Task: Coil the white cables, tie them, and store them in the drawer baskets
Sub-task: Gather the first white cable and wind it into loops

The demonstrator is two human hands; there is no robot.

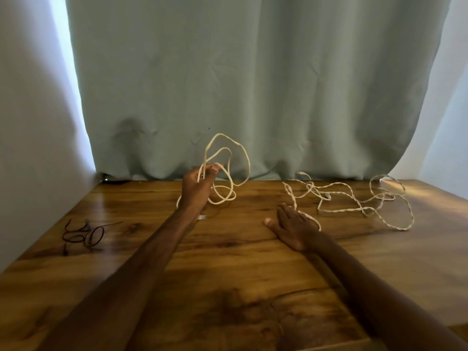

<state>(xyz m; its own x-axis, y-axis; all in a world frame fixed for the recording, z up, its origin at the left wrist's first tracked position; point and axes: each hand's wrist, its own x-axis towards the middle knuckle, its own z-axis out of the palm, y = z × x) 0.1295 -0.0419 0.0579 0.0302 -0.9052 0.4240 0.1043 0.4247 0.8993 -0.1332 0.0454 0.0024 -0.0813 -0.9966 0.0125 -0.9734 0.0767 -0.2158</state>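
My left hand (198, 184) is raised above the wooden table (228, 262) and grips a smooth white cable (229, 158), whose loose loops rise above the fingers and hang down to the tabletop. My right hand (293, 228) lies flat on the table, fingers straight, and touches the near end of a twisted white cable (359, 198). That cable sprawls in a tangle across the back right of the table. No drawer or basket is in view.
Several thin dark ties (84, 234) lie in a small heap on the left of the table. A grey-green curtain (253, 84) hangs right behind the table's far edge. A pale wall (30, 148) borders the table on the left.
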